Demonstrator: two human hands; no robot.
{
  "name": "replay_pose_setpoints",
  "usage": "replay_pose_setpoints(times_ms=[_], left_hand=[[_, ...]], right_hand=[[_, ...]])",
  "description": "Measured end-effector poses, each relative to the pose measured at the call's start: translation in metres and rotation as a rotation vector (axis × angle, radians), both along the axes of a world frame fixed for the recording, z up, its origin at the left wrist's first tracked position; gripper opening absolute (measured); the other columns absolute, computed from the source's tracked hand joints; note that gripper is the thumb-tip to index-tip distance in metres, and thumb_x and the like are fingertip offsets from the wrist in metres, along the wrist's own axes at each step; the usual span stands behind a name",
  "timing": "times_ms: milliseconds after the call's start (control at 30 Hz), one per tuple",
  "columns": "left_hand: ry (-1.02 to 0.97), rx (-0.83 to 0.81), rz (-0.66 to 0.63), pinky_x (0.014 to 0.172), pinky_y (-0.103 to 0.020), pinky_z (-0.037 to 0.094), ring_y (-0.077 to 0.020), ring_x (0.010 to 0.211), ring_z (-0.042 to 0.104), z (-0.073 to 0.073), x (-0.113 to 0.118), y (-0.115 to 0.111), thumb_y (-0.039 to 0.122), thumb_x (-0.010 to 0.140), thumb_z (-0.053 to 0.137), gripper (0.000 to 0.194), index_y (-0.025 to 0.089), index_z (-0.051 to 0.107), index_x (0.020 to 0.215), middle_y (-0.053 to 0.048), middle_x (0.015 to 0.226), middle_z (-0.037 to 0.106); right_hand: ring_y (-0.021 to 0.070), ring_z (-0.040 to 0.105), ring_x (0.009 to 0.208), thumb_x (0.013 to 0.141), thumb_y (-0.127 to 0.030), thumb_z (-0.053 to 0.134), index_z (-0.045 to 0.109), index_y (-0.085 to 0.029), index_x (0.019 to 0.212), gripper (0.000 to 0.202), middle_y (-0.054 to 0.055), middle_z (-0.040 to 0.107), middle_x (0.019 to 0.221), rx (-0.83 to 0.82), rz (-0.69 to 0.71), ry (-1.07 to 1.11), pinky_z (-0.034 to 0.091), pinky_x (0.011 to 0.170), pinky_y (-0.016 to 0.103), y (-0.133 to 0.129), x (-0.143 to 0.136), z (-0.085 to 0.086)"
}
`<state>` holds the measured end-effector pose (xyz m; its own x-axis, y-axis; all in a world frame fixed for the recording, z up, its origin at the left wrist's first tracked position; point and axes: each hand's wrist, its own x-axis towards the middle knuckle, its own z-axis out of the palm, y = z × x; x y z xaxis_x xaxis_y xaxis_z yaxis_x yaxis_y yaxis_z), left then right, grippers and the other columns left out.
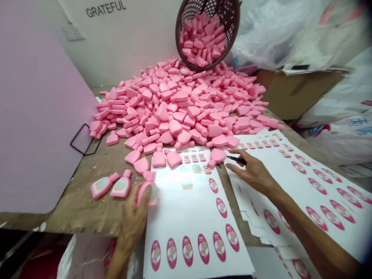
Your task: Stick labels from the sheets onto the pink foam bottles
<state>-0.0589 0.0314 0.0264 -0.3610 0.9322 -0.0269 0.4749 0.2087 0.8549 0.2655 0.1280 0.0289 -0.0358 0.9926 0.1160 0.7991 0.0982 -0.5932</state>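
My left hand (pixel 134 213), somewhat blurred, is closed around a small pink bottle (pixel 149 176) with a label on its front, at the left edge of a white sticker sheet (pixel 180 217). Between the fingers of my right hand (pixel 252 170) is a slim black tool (pixel 236 159); its exact kind is hard to make out. The tool's tip points toward a pink bottle (pixel 217 155) lying at the sheet's upper right. Two labelled bottles, one (pixel 101 186) further left and another (pixel 121 185) beside it, lie on the table. Oval and small square stickers remain on the sheet.
A large heap of pink bottles (pixel 174 104) covers the back of the table (pixel 75 201). Above it a brown basket (pixel 178 35) lies tipped with more bottles inside. Stacked sticker sheets (pixel 290 186) lie at right, near a cardboard box (pixel 287 93). A pale panel (pixel 35 116) stands at left.
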Motion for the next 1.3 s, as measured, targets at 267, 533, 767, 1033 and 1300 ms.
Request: replay_pose_setpoints(times_ms=[267, 533, 767, 1033, 1300], left_hand=[[0.766, 0.221, 0.134, 0.097, -0.052, 0.036, -0.0358, 0.113, 0.048, -0.001, -0.045, 0.012, 0.046, 0.085, 0.048, 0.04, 0.013, 0.061, 0.103, -0.018, 0.113, 0.056], [-0.288, 0.151, -0.41, 0.098, -0.038, 0.041, -0.0252, 0.115, 0.052, 0.012, 0.087, 0.007, 0.035, 0.081, 0.063, 0.048, 0.021, 0.051, 0.126, -0.01, 0.127, 0.055], [-0.604, -0.067, -0.189, 0.058, -0.026, 0.052, -0.0146, 0.059, 0.063, -0.007, 0.08, 0.015, 0.047, 0.085, 0.053, 0.034, 0.017, 0.054, 0.1, -0.002, 0.075, 0.062], [-0.704, -0.094, -0.113, 0.058, -0.028, 0.056, -0.0195, 0.066, 0.069, -0.019, 0.072, 0.025, 0.049, 0.083, 0.055, 0.041, 0.013, 0.054, 0.102, -0.007, 0.082, 0.063], [-0.749, -0.071, -0.127, 0.06, -0.029, 0.058, -0.0204, 0.07, 0.07, -0.024, 0.07, 0.025, 0.051, 0.081, 0.058, 0.042, 0.015, 0.055, 0.101, -0.008, 0.09, 0.063]], right_hand=[[0.0239, 0.06, 0.084, 0.079, -0.014, 0.053, 0.067, -0.017, 0.094, 0.021, 0.011, 0.067, 0.081, 0.164, 0.562, -0.595, 0.041, 0.077, 0.037, 0.039, -0.024, 0.002], [0.0132, 0.051, 0.061, 0.072, -0.054, 0.065, 0.054, -0.02, 0.08, 0.036, -0.001, 0.056, 0.068, -0.193, 0.22, 0.504, 0.042, 0.056, 0.027, -0.025, -0.068, 0.037], [0.0137, 0.05, 0.064, 0.089, -0.046, 0.047, 0.052, -0.02, 0.089, 0.027, 0.0, 0.059, 0.073, -0.067, 0.249, 0.304, 0.039, 0.061, 0.029, -0.025, -0.087, -0.013], [0.0197, 0.054, 0.078, 0.092, -0.028, 0.045, 0.057, -0.017, 0.084, 0.018, 0.006, 0.063, 0.08, 0.32, 0.291, -0.244, 0.034, 0.073, 0.034, -0.02, -0.09, -0.047], [0.0183, 0.054, 0.075, 0.088, -0.026, 0.048, 0.056, -0.02, 0.08, 0.013, 0.003, 0.062, 0.074, 0.225, 0.32, -0.098, 0.035, 0.07, 0.032, -0.019, -0.088, -0.048]])
